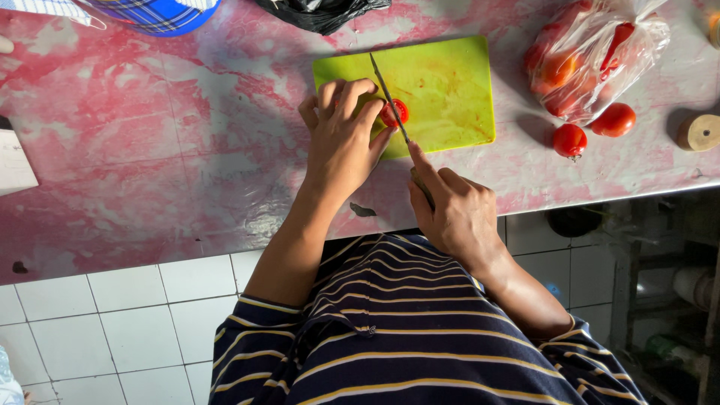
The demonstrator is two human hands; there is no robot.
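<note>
Tomato (395, 112) half-hidden by left hand (341, 139), knife (390, 97)

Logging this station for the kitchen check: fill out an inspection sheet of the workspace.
Surface: counter, mottled pink and white, stained; white tiled front below.
Job's things: green board with red smears; cut tomato on it; knife, blade at the tomato.
Clutter: clear bag of tomatoes, two loose tomatoes beside it, black bag at the far edge, blue checked cloth, wooden disc, dark scrap near the counter edge.
Grips: left hand presses on the tomato; right hand closed on the knife handle.
Cables: nothing seen.
Surroundings: dim shelves on the right, contents unclear.
</note>
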